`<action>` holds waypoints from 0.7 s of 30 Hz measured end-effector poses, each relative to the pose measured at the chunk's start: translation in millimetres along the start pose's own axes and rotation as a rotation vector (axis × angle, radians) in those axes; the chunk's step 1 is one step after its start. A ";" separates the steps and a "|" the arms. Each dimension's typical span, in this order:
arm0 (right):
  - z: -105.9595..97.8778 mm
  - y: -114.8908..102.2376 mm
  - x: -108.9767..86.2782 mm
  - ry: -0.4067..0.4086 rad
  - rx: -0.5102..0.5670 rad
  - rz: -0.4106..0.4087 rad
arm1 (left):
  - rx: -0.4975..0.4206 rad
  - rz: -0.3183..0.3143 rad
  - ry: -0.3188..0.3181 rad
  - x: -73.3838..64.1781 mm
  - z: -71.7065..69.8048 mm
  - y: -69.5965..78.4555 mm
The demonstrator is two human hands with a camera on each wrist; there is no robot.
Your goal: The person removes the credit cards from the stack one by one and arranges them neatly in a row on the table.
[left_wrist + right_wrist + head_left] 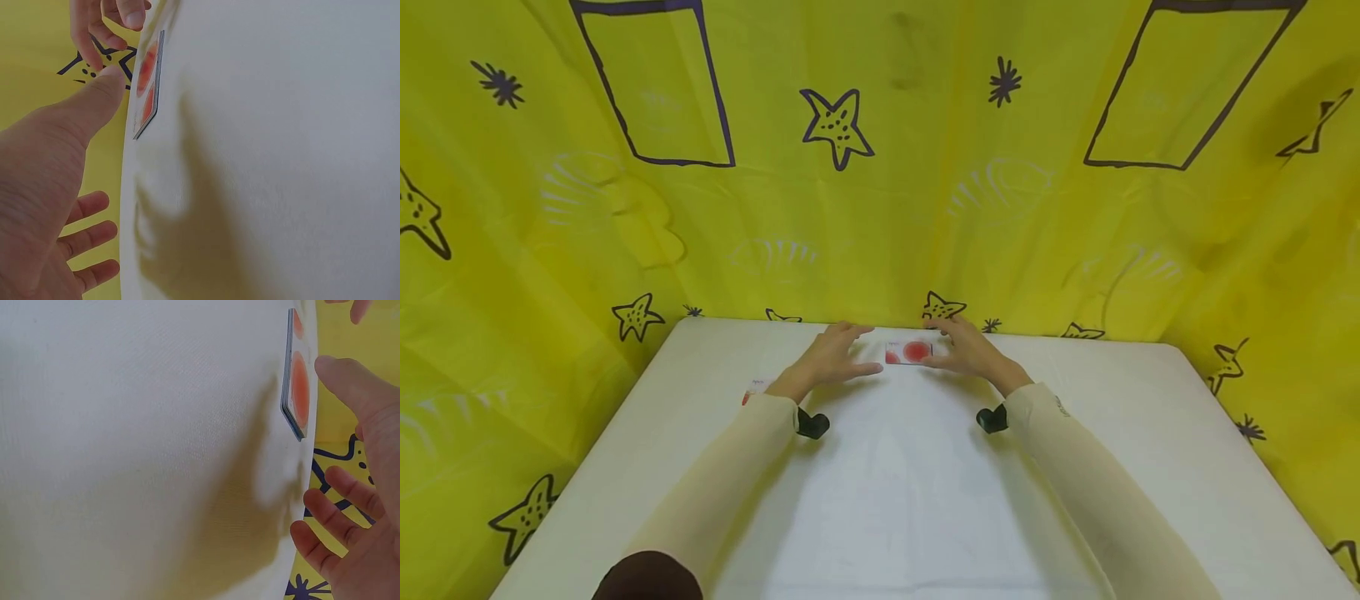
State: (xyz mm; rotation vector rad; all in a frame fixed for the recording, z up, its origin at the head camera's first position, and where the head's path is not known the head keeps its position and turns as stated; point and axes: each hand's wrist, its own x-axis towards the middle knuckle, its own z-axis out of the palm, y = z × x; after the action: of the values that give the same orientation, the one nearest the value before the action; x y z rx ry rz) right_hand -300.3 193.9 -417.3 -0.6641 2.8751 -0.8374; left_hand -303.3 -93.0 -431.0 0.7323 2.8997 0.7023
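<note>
Card stack (907, 352) lies between spread, empty hands (831, 358) (967, 350); left arm (722, 475) partly hides another card (756, 387).

two hands face each other, fingers parted from thumbs

in the head view, the left forearm (722, 492), sleeved, slants from seven o'clock toward one; the right forearm (1105, 500), sleeved too, slants from five o'clock toward eleven. the left hand (829, 357) holds nothing, its thumb pointing to three o'clock. the right hand (973, 352), also holding nothing, points its thumb to nine o'clock. a gap parts the hands. in the left wrist view the left thumb (94, 103) points to two o'clock; in the right wrist view the right thumb (353, 384) points to ten.
</note>
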 end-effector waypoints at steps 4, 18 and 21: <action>1.9 3.2 1.2 0.003 0.016 0.001 | -0.003 0.000 -0.011 5.0 3.0 4.7; 6.5 10.0 3.7 -0.016 0.026 0.049 | 0.019 0.016 -0.035 20.9 14.2 14.2; 7.3 11.4 5.2 -0.018 0.022 0.050 | 0.029 0.008 -0.047 23.5 15.9 15.5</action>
State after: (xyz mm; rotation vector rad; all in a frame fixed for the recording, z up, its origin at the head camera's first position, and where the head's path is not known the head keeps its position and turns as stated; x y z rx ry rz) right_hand -307.9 196.8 -429.3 -0.5925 2.8496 -0.8503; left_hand -314.5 -63.4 -437.3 0.7530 2.8721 0.6368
